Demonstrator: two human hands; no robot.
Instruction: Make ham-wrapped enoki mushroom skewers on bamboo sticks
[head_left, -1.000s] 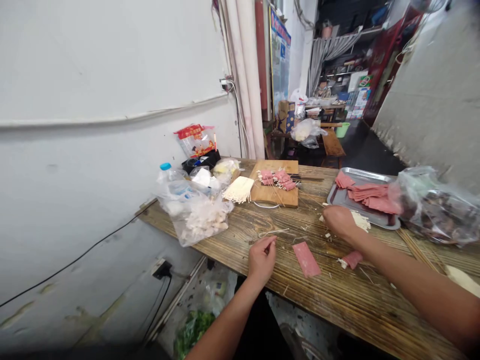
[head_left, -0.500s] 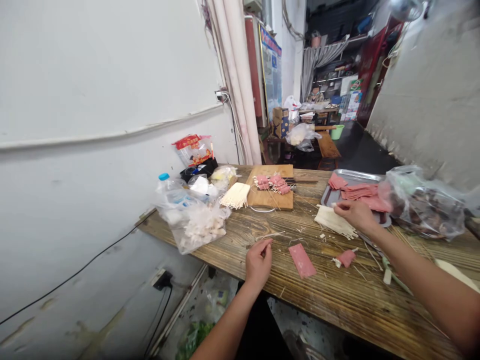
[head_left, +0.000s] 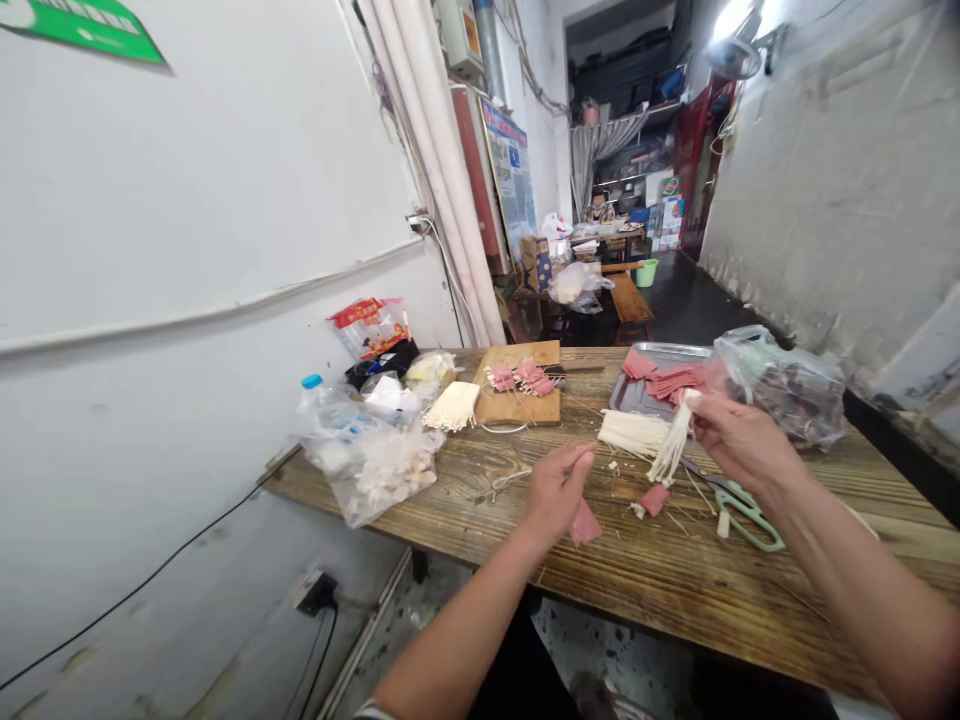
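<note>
My right hand point(head_left: 739, 440) pinches a small bunch of enoki mushrooms point(head_left: 675, 440), whose strands hang down from the fingertips. Beside the bunch, a larger pile of enoki point(head_left: 630, 432) lies on the wooden table. My left hand point(head_left: 556, 492) is over the table with thumb and fingers slightly apart and nothing visible in it. It partly covers a flat pink meat slice point(head_left: 585, 522). To the right lies a rolled pink slice point(head_left: 654, 499) with enoki at its end. Green-handled scissors point(head_left: 750, 515) rest below my right hand.
A metal tray point(head_left: 637, 398) of pink slices and a full plastic bag point(head_left: 787, 385) stand at the back right. Skewered rolls point(head_left: 531, 378) lie on a cutting board point(head_left: 491, 405), beside more enoki point(head_left: 454, 405). Plastic bags point(head_left: 390, 470) crowd the left end. A person point(head_left: 598, 207) is far back.
My right hand has lifted a bunch of enoki away from the pile. My left hand has moved right, now partly over the flat slice. The view has shifted, showing the scissors more fully.
</note>
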